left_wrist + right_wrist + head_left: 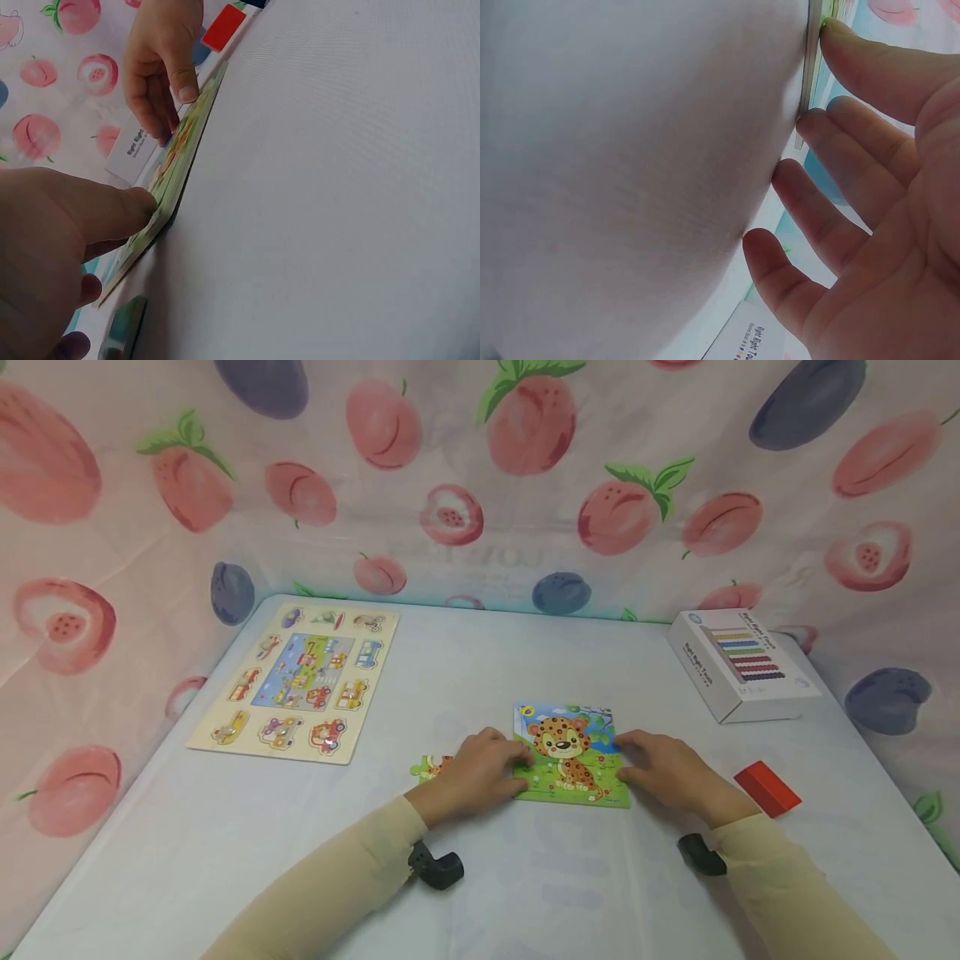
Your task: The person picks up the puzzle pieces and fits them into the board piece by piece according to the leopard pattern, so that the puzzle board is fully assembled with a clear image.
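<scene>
A square leopard puzzle [573, 756] with a blue sky and green grass lies in the middle of the table. At its left side my left hand [480, 777] touches it, with fingertips over the border; the left wrist view shows the thumb [124, 214] pressing near the edge. My right hand [667, 772] is at the opposite edge. In the right wrist view its thumb [870, 64] touches the puzzle's rim, while the other fingers are spread along the table. A loose puzzle piece [431, 767] shows partly from behind my left hand.
A wooden vehicle puzzle board [206, 739] lies at the back left. At the back right stands a white box [697, 664] with a picture of coloured strips. A red block [768, 789] sits beside my right wrist. Fruit-patterned cloth [450, 443] hangs behind the table.
</scene>
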### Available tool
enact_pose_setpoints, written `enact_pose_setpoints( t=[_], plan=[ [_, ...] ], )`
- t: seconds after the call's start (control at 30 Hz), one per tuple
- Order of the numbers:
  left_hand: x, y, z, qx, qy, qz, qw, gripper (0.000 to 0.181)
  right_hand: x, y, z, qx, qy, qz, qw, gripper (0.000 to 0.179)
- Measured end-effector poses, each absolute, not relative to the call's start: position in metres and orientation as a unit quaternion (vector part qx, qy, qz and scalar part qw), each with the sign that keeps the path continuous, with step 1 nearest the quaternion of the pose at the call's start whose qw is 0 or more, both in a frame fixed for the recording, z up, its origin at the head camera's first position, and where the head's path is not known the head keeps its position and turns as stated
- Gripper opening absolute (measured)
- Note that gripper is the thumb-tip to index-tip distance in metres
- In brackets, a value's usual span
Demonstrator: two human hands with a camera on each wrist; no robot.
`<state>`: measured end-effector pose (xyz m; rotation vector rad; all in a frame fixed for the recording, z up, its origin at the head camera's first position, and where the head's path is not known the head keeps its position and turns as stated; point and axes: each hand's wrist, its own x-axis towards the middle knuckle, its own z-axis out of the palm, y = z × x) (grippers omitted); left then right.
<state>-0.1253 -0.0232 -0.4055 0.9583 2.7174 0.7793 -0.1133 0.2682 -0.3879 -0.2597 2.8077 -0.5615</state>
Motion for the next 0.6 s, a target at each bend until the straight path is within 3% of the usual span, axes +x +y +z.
enact_pose_setpoints(
  t=[0.6],
  plan=[
    [-0.128, -0.067, -0.402, 0.284, 0.917, 0.272, 0.068, 0.035, -0.112, 0.267, -0.388, -0.095, 0.969, -0.187, 0.129, 0.055]
  ],
)
